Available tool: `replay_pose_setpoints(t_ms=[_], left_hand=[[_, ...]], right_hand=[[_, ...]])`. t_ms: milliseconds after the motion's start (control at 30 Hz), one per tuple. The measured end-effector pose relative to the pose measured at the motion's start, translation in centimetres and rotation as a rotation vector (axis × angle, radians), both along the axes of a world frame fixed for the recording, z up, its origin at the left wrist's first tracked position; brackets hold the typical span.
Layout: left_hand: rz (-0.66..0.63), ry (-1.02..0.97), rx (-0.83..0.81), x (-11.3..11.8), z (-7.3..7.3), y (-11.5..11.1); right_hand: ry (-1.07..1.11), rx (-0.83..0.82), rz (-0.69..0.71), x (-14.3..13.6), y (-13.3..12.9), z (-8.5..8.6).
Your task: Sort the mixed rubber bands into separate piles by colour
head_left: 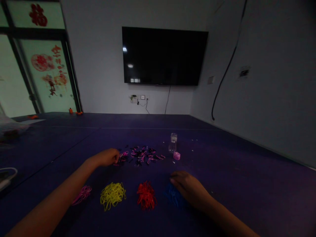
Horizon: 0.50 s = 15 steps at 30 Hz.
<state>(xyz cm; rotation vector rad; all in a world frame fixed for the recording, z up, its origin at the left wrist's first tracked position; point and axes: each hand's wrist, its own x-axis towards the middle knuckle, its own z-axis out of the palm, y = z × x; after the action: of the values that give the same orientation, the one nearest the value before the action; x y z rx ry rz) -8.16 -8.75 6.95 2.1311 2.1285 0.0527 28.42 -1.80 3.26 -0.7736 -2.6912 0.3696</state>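
My left hand [110,157] is closed, its fingertips pinched down at the left end of a scattered pile of pink and black rubber bands [142,155]. Pink shows by those fingertips, though the exact band between them is hard to make out. My right hand [184,184] rests low, fingers stretched forward and lying against the surface, beside and partly over a blue rubber band pile [174,196]. Between my arms lie a yellow rubber band pile [113,195] and a red rubber band pile [146,195]. My left forearm partly covers a pink rubber band pile [82,195].
Beyond the bands a clear bottle [173,144] stands upright, with a pink cap [176,155] in front of it. A white cable [10,174] lies at the left edge. White scraps dot the purple floor [237,184]. A television [164,56] hangs on the far wall.
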Motion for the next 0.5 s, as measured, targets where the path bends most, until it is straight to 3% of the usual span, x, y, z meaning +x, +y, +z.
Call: replay_pose_setpoints(t_ms=[333,500], left_hand=[[0.057,0.092,-0.069,0.2,-0.7,-0.1],[0.073,0.127,-0.168,1.1,-0.4,-0.4]], right_hand=[[0.002,-0.014,-0.004,0.0,0.1,-0.1],[0.002,-0.006,-0.002,0.1,0.0,0.0]])
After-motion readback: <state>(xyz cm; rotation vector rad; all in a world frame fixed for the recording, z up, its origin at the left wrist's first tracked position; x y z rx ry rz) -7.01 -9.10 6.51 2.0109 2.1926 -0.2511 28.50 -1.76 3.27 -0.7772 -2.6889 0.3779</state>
